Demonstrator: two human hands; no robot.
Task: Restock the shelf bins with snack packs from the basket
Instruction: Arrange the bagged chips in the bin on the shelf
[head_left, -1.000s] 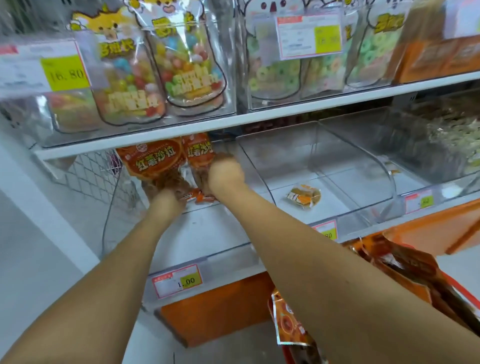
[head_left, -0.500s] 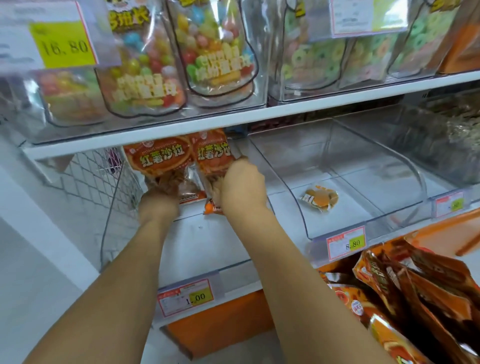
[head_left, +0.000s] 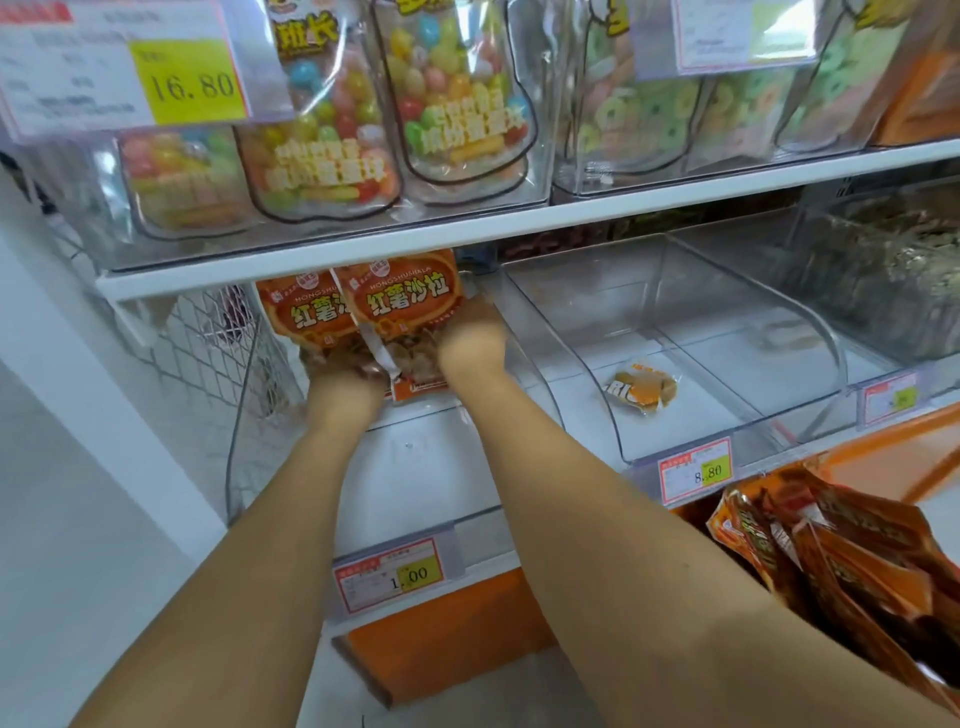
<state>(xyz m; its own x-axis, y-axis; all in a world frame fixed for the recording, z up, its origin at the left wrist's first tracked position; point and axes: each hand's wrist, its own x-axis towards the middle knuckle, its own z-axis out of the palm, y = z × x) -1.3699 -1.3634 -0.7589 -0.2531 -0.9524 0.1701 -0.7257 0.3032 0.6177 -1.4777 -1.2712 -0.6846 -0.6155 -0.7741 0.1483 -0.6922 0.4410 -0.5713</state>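
Just beneath the white shelf (head_left: 571, 221), my left hand (head_left: 343, 397) grips the left snack pack (head_left: 304, 314); my right hand (head_left: 470, 343) clasps the right snack pack (head_left: 405, 304), both packs upright.

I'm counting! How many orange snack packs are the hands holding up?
2: left snack pack above the left hand, right snack pack overlapping it, beside the right hand. Others may hide behind.

1. 3 pouches of multicoloured candy balls (head_left: 457, 104), top row, upright.
2. Pouches of pale green ring sweets (head_left: 649, 119), just right of item 1.
3. Price tags: 16.80 (head_left: 187, 83), top left; 1.00 (head_left: 389, 574), lower left; 8.80 (head_left: 696, 467), lower centre.
4. Wire mesh panel (head_left: 208, 338), left side.
5. Orange base panel (head_left: 441, 623), bottom.
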